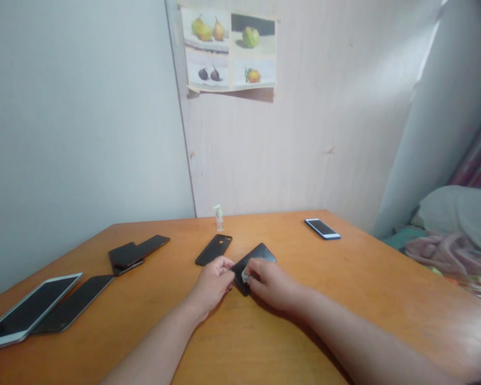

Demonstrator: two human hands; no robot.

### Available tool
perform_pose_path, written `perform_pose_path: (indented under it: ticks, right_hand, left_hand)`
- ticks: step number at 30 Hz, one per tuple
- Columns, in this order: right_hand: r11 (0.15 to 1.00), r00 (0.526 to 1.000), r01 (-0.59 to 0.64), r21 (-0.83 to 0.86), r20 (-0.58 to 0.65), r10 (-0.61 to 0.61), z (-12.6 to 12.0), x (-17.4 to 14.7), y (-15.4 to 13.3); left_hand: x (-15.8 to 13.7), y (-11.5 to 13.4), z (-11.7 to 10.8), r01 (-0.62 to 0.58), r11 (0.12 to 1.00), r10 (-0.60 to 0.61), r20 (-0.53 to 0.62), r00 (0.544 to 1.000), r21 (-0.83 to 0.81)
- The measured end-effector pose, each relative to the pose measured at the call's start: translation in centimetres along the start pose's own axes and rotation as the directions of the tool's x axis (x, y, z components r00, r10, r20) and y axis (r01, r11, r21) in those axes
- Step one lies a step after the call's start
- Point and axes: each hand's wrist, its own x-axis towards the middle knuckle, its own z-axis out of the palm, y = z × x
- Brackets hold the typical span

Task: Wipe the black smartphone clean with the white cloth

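Observation:
A black smartphone [260, 251] lies at a slant on the wooden table, between my two hands. My left hand [215, 282] pinches the phone's left edge with thumb and fingers. Over the screen, my right hand [270, 282] is closed on a small white wipe [245, 275], which touches the glass; most of the wipe is hidden by the fingers. Just beyond my left hand rests a black phone case [214, 249] with a round hole in its back.
A clear pump bottle [219, 219] stands near the back edge of the table [369, 299]. At the right back lies a white-faced phone [323, 229]. On the left are a white tablet [34, 307], a dark tablet [74, 305] and overlapping dark phones [134, 252].

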Motion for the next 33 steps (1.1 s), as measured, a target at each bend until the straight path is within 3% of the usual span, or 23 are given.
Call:
perform_pose_path:
  ticks: [2, 4, 6, 9, 11, 13, 15, 17, 20, 22, 24, 26, 30, 31, 33]
  right_hand:
    - [0.994, 0.995, 0.093, 0.052, 0.031, -0.094, 0.3, -0.1, -0.1]
    - [1.000, 0.999, -0.013, 0.025, -0.042, 0.014, -0.1, 0.3, 1.1]
    - [0.980, 0.965, -0.196, -0.027, -0.185, 0.188, -0.9, 1.1, 2.8]
    - [0.960, 0.927, -0.275, -0.059, -0.280, 0.249, -1.6, 1.6, 3.9]
    - [0.979, 0.952, -0.193, -0.059, -0.252, 0.172, -1.2, 1.3, 2.8]
    - [0.999, 0.985, -0.011, -0.036, -0.172, 0.004, -0.4, 0.6, 0.8]
    - [0.987, 0.984, 0.162, -0.006, -0.072, -0.162, 0.3, 0.0, -0.9]
    - [0.979, 0.977, 0.205, -0.012, -0.047, -0.206, 0.4, 0.0, -1.2]
    - [0.997, 0.985, 0.027, -0.073, -0.170, -0.039, -0.4, 1.0, 1.2]
    - [0.985, 0.951, -0.154, -0.078, -0.283, 0.126, -1.2, 1.6, 3.3]
    - [0.966, 0.916, -0.249, -0.072, -0.341, 0.210, -1.6, 1.8, 4.3]
    - [0.976, 0.933, -0.209, -0.064, -0.311, 0.179, -1.3, 1.6, 3.8]
    - [0.997, 0.988, 0.083, 0.004, -0.129, -0.082, -0.1, 0.6, 0.8]
    - [0.993, 0.988, 0.114, 0.010, -0.108, -0.113, 0.0, 0.5, 0.5]
    - [0.998, 0.992, 0.060, -0.021, -0.114, -0.062, -0.3, 0.6, 0.9]
  left_hand:
    - [0.0, 0.0, 0.0, -0.005, 1.000, 0.005, 0.006, 1.000, -0.013]
    - [0.0, 0.1, 0.0, -0.006, 1.000, 0.006, 0.005, 1.000, -0.004]
    - [0.0, 0.1, -0.1, -0.006, 1.000, 0.006, 0.004, 1.000, 0.018]
    - [0.0, 0.1, -0.2, -0.006, 1.000, 0.006, 0.001, 1.000, 0.029]
    - [0.0, 0.0, -0.1, -0.008, 1.000, 0.008, 0.003, 1.000, 0.009]
    - [0.1, -0.3, -0.1, -0.018, 1.000, 0.018, 0.016, 1.000, -0.025]
    - [0.3, -0.5, 0.0, -0.032, 0.998, 0.034, 0.029, 0.999, -0.057]
    - [0.4, -0.6, 0.1, -0.036, 0.997, 0.038, 0.033, 0.999, -0.068]
    - [0.3, -0.5, 0.1, -0.018, 0.999, 0.019, 0.020, 1.000, -0.048]
    - [0.2, -0.4, 0.1, -0.012, 1.000, 0.012, 0.015, 1.000, -0.020]
    - [0.2, -0.4, 0.0, -0.012, 1.000, 0.012, 0.020, 1.000, 0.004]
    - [0.2, -0.4, 0.0, -0.012, 1.000, 0.012, 0.023, 1.000, 0.002]
    - [0.4, -0.8, 0.0, -0.030, 0.998, 0.031, 0.030, 0.999, -0.056]
    - [0.4, -0.8, 0.0, -0.032, 0.998, 0.034, 0.031, 0.999, -0.061]
    - [0.4, -0.8, 0.1, -0.030, 0.998, 0.031, 0.022, 0.999, -0.053]
